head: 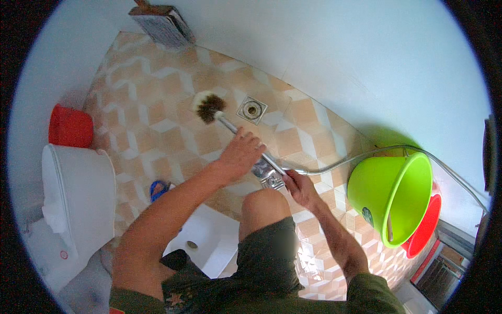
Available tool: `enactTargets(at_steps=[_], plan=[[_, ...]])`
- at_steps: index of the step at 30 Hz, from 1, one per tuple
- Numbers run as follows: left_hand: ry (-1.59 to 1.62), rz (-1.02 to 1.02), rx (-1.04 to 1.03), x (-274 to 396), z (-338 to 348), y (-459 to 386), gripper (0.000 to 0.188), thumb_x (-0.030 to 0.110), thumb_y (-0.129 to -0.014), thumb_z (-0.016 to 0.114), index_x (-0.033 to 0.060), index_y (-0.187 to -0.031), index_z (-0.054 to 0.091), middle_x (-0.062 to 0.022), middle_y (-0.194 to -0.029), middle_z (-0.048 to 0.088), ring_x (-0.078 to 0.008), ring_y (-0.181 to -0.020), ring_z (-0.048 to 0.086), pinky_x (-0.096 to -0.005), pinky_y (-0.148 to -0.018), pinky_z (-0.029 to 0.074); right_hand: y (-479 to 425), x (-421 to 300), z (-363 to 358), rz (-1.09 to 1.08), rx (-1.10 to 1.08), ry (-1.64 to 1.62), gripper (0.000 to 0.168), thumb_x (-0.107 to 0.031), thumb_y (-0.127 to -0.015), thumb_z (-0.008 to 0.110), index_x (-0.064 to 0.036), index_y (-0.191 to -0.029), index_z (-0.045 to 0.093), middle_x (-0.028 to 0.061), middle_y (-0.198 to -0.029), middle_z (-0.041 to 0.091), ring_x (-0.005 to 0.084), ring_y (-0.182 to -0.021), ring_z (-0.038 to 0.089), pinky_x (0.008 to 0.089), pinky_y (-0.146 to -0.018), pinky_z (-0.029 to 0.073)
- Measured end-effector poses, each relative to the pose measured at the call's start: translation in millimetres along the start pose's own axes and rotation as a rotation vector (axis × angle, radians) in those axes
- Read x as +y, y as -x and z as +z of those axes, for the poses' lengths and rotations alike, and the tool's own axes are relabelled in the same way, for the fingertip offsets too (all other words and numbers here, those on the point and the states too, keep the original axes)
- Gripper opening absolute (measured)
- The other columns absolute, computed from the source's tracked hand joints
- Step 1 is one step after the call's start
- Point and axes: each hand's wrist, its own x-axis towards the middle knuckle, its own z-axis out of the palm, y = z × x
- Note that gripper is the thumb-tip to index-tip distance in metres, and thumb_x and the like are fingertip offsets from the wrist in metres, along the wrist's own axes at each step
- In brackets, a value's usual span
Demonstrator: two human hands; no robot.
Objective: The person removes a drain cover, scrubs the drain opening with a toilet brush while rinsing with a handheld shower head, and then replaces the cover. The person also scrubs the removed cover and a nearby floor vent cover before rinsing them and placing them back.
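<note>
Both my hands are on the pale handle (229, 124) of a round-headed brush. My left hand (241, 153) wraps the middle of the handle, and my right hand (301, 189) grips its near end. The brush's dark and whitish bristles (211, 108) are at the tiled floor, left of a square metal floor drain (252, 110) with a round opening. A shiny metal fitting (270, 178) shows below the handle, between my hands and above my knee. Part of it is hidden.
A flexible metal hose (345, 161) arches to the right over a lime-green bucket (370, 188); a red basin (425, 227) sits behind. A white toilet (86, 192) and red bin (70, 127) stand left. Near my legs are a white squat pan (215, 235) and blue slipper (159, 189).
</note>
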Motion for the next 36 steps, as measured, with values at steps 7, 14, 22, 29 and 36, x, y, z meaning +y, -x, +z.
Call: enactTargets(at_steps=[7,14,22,29,36], plan=[[0.04,0.255,-0.183,-4.9,121.3,-62.6,0.03,0.016,-0.094,0.061,0.0108,-0.123,0.067,-0.0121,-0.118,0.065,-0.0318,-0.124,0.058,-0.0732,-0.115,0.026,7.6,57.8,61.7,0.265,0.225,0.255,0.029,-0.034,-0.107,0.051,-0.007,-0.114,0.062,0.0245,-0.079,0.069,0.0485,-0.074,0.067,0.0599,-0.066,0.052],[0.09,0.433,-0.032,-42.7,149.8,-112.7,0.032,0.02,-0.096,0.059,0.018,-0.127,0.068,-0.007,-0.117,0.067,-0.0296,-0.121,0.06,-0.075,-0.114,0.026,-37.0,79.1,44.3,0.251,0.317,0.298,0.027,-0.032,-0.107,0.053,-0.006,-0.103,0.059,0.0248,-0.073,0.066,0.0485,-0.071,0.067,0.0581,-0.062,0.051],[0.192,0.563,0.021,-52.9,156.1,-117.1,0.037,0.02,-0.09,0.068,0.0226,-0.126,0.07,-0.0027,-0.103,0.07,-0.0246,-0.116,0.063,-0.0725,-0.11,0.028,-22.9,51.6,61.3,0.209,0.487,0.3,0.021,-0.027,-0.105,0.057,-0.007,-0.105,0.06,0.0223,-0.073,0.067,0.0447,-0.066,0.067,0.0542,-0.057,0.052],[0.332,0.671,0.03,-31.6,166.0,-74.2,0.03,0.02,-0.092,0.068,0.0269,-0.121,0.073,-0.0016,-0.101,0.069,-0.0232,-0.111,0.066,-0.0703,-0.103,0.034,27.8,52.4,113.7,0.281,0.449,0.155,0.024,-0.03,-0.104,0.058,-0.007,-0.107,0.063,0.0229,-0.067,0.065,0.0465,-0.061,0.065,0.057,-0.054,0.051],[0.448,0.505,-0.003,-46.2,150.2,-132.4,0.026,0.028,-0.088,0.073,0.0251,-0.114,0.077,-0.0016,-0.099,0.066,-0.0223,-0.109,0.063,-0.058,-0.104,0.034,-15.6,52.7,57.2,0.183,0.631,0.473,0.018,-0.023,-0.099,0.066,-0.008,-0.109,0.066,0.0184,-0.082,0.07,0.0402,-0.072,0.07,0.0481,-0.057,0.053]])
